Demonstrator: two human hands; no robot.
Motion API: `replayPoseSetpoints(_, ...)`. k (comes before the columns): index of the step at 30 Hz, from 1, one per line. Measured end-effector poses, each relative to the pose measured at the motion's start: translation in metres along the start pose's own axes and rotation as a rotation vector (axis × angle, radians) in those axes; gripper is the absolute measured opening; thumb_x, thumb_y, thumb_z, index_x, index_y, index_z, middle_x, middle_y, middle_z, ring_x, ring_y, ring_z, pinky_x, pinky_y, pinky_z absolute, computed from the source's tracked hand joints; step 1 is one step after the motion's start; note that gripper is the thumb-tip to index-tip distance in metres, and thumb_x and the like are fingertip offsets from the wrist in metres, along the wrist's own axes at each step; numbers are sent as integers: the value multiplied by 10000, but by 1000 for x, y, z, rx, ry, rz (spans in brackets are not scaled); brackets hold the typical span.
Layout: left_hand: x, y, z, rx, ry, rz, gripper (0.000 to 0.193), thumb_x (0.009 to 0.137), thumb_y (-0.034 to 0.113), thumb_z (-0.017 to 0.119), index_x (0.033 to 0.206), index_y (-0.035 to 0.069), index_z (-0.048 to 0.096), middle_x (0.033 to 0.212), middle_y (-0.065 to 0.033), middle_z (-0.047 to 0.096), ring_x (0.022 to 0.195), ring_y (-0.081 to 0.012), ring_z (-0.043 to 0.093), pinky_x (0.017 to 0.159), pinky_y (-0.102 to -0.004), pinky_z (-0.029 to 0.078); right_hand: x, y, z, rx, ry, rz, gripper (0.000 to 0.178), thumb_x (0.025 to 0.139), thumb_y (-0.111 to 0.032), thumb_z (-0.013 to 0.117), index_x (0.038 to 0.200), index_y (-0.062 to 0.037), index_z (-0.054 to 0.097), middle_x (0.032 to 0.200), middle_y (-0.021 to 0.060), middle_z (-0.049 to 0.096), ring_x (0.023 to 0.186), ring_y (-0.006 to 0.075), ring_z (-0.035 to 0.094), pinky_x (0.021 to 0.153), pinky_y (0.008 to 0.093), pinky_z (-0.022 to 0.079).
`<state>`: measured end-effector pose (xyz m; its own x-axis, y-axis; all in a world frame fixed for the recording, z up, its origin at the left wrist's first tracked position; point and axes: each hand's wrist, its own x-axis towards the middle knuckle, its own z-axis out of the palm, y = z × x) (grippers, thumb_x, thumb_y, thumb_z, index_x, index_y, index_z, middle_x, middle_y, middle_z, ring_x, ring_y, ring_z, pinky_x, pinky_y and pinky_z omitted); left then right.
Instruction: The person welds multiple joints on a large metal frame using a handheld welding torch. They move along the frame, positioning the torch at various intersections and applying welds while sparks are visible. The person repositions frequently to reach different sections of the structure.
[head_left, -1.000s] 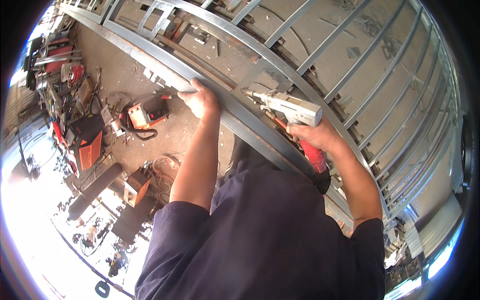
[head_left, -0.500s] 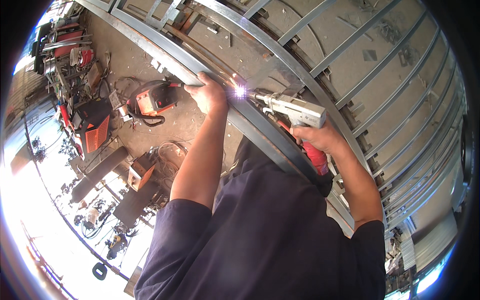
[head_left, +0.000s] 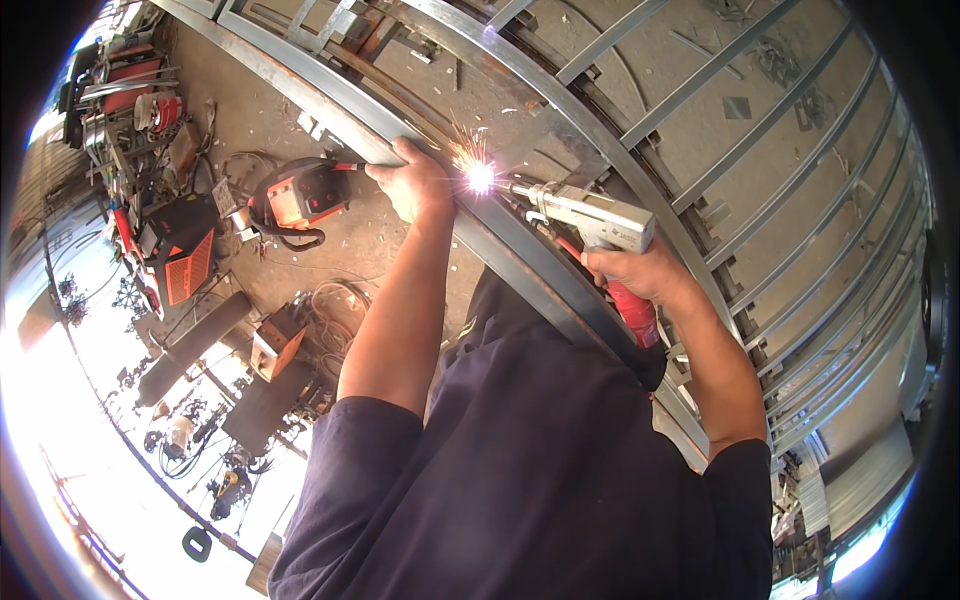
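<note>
Orange sparks mid-frame! Right hand grips the beige pistol-shaped torch, left hand clasps the grey steel beam: keep tip steady!

Dark navy shirt, 2 short sleeves

You are in a metalworking shop: your welding gun throws sparks at a metal beam beside a barred frame, and orange-and-black boxes, probably welding machines, sit on the littered floor.
</note>
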<state>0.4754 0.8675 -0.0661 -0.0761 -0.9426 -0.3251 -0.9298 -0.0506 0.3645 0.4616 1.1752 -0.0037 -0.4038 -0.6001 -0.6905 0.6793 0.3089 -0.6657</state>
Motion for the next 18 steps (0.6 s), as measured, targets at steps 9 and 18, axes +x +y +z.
replayPoseSetpoints(9,0,-1,1,-1,7,-12,932,1016,693,395,1645,26,226,1580,-233,472,1332,-447,579,1102,-527,478,-5,4,-2,25,6,1,301,910,-118,761,1180,-15,676,880,22,685,663,112,645,586,306,550)
replayPoseSetpoints(18,0,1,-1,-7,-2,0,944,1016,681,415,1643,7,209,1543,-261,501,1332,-444,580,1113,-531,468,-11,12,-5,27,-1,23,305,900,-112,773,1170,-14,673,880,36,695,696,127,657,625,316,564)
